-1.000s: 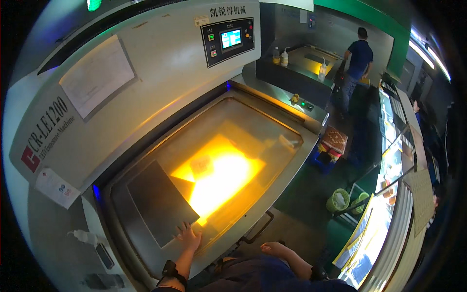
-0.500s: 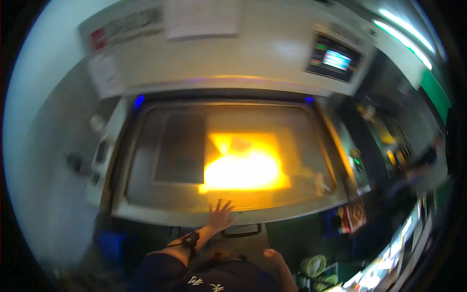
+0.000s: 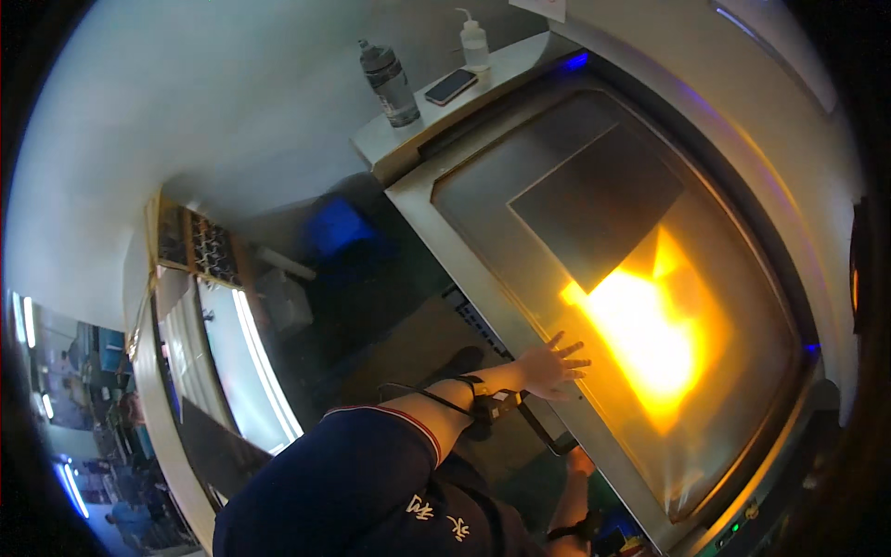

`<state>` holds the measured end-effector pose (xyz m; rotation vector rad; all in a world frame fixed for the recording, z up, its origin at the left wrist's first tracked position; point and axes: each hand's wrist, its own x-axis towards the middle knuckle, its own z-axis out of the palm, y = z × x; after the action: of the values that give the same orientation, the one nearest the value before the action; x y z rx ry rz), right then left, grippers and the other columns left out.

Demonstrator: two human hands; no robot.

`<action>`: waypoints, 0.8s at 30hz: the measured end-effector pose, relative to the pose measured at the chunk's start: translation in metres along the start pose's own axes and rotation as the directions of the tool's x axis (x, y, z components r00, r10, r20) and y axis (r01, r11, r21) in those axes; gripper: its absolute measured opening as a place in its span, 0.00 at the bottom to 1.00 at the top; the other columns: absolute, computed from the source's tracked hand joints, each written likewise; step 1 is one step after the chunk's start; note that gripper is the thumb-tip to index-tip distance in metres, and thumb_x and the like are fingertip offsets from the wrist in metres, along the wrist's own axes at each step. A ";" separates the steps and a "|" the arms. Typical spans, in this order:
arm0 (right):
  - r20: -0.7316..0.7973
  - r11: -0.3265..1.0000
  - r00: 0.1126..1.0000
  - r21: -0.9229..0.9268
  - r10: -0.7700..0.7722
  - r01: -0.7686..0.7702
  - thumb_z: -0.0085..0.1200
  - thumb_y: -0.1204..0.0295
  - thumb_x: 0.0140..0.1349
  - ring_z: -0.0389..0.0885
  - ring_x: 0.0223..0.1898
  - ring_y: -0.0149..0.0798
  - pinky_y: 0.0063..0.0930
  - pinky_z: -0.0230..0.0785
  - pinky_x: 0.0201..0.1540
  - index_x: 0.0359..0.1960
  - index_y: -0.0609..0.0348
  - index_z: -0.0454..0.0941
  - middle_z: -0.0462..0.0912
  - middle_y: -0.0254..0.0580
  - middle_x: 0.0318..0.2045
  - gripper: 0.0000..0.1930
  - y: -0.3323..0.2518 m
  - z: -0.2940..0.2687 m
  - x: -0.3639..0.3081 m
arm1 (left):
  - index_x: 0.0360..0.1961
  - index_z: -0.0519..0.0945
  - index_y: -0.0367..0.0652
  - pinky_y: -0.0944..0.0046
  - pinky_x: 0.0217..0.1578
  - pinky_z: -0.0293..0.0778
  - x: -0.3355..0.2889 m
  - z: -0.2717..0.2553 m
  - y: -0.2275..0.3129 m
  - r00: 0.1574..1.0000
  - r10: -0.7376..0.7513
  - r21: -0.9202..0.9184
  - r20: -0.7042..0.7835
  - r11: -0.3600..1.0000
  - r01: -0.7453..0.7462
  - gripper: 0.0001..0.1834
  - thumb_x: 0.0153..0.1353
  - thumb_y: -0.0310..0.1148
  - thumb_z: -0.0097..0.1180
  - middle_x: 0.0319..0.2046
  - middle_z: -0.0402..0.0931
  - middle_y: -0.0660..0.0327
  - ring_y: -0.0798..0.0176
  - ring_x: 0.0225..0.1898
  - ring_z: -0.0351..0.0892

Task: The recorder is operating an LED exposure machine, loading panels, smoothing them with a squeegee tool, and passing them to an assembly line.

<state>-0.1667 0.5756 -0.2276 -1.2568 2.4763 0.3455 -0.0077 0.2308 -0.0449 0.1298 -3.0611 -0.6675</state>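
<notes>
My left hand point(image 3: 552, 369) is open, fingers spread, on the front rim of a metal exposure frame point(image 3: 531, 345). A bracelet and a dark watch-like device are on that wrist. Lower down, my right hand point(image 3: 580, 461) has its fingers curled at the frame's front edge, beside the end of a black handle point(image 3: 555, 436); whether it grips anything is hidden. Inside the frame lies a dark rectangular sheet point(image 3: 603, 204). Bright yellow light point(image 3: 650, 334) glows next to the sheet, just past my left fingertips.
On a side ledge stand a dark water bottle point(image 3: 392, 88), a phone point(image 3: 452, 87) and a white squeeze bottle point(image 3: 474, 45). A blue container point(image 3: 339, 227) is on the floor. Behind me at left is a lit table point(image 3: 237, 348). Farther left, people appear small.
My view has swung left, bringing the ledge and lit table into sight. My left hand is still spread at the front rim. The right hand has come up to the frame's edge.
</notes>
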 end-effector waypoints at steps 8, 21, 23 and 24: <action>-0.071 0.997 0.997 0.081 -0.014 0.020 0.50 0.67 0.62 0.76 0.53 0.57 0.46 0.69 0.56 0.50 0.62 0.78 0.80 0.56 0.50 0.17 -0.011 -0.006 0.020 | 0.67 0.67 0.54 0.29 0.68 0.34 0.003 0.002 -0.001 0.997 -0.036 0.077 0.073 0.997 0.031 0.37 0.64 0.64 0.42 0.73 0.50 0.66 0.47 0.76 0.37; -0.006 0.696 0.915 0.650 0.404 -0.304 0.52 0.71 0.60 0.82 0.42 0.52 0.41 0.74 0.45 0.48 0.62 0.79 0.83 0.50 0.40 0.15 -0.049 -0.071 -0.085 | 0.65 0.69 0.53 0.28 0.68 0.38 -0.005 0.005 0.001 1.000 -0.009 0.146 0.016 0.989 0.006 0.35 0.62 0.61 0.50 0.73 0.52 0.67 0.46 0.74 0.43; 0.217 0.282 0.876 0.890 0.430 -0.358 0.53 0.74 0.56 0.82 0.29 0.40 0.33 0.73 0.30 0.44 0.62 0.78 0.82 0.43 0.29 0.13 -0.034 -0.001 -0.153 | 0.65 0.69 0.53 0.28 0.68 0.39 0.004 0.008 0.011 0.999 0.041 0.109 0.004 0.993 -0.041 0.35 0.62 0.61 0.50 0.73 0.52 0.67 0.46 0.74 0.44; 0.497 -0.150 0.764 0.863 0.411 -0.482 0.53 0.74 0.55 0.77 0.24 0.33 0.28 0.69 0.25 0.41 0.62 0.78 0.79 0.38 0.26 0.11 -0.046 0.017 -0.188 | 0.65 0.70 0.53 0.29 0.68 0.40 0.000 0.011 0.008 1.000 0.027 0.146 0.004 0.989 -0.028 0.35 0.61 0.61 0.50 0.72 0.54 0.67 0.46 0.74 0.46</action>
<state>-0.0223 0.6923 -0.1700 0.3283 2.0254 -1.1190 -0.0083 0.2430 -0.0512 0.0872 -3.1053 -0.4420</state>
